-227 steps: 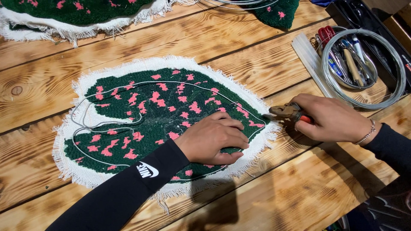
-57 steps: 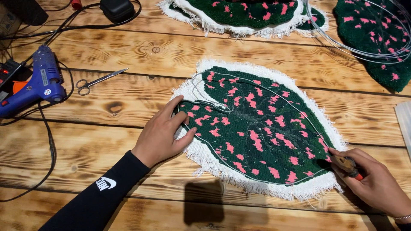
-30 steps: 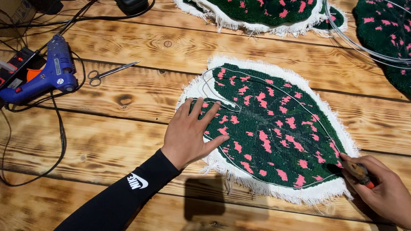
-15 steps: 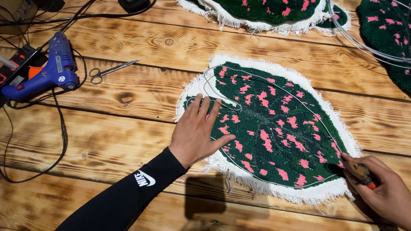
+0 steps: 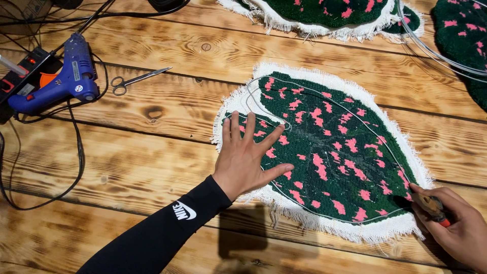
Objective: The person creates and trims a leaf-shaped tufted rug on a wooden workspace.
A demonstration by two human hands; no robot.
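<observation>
A leaf-shaped tufted piece (image 5: 335, 147), dark green with pink flecks and a white fringe, lies flat on the wooden table (image 5: 152, 167). A thin metal wire (image 5: 375, 137) runs along its outline. My left hand (image 5: 248, 155) rests palm down on the piece's left lobe, fingers spread, holding nothing. My right hand (image 5: 454, 226) is at the lower right edge of the piece, closed around pliers (image 5: 428, 205) with a brown and orange handle, their dark tip touching the rim near the wire.
A blue glue gun (image 5: 58, 83) with a black cord lies at the far left beside a power strip (image 5: 20, 76). Small scissors (image 5: 134, 81) lie next to it. More green and pink tufted pieces (image 5: 329, 12) sit along the top, with a wire coil (image 5: 436, 50) at top right.
My left hand has slid slightly left and flattened on the piece's left lobe with fingers spread. My right hand with the pliers stays at the lower right edge.
</observation>
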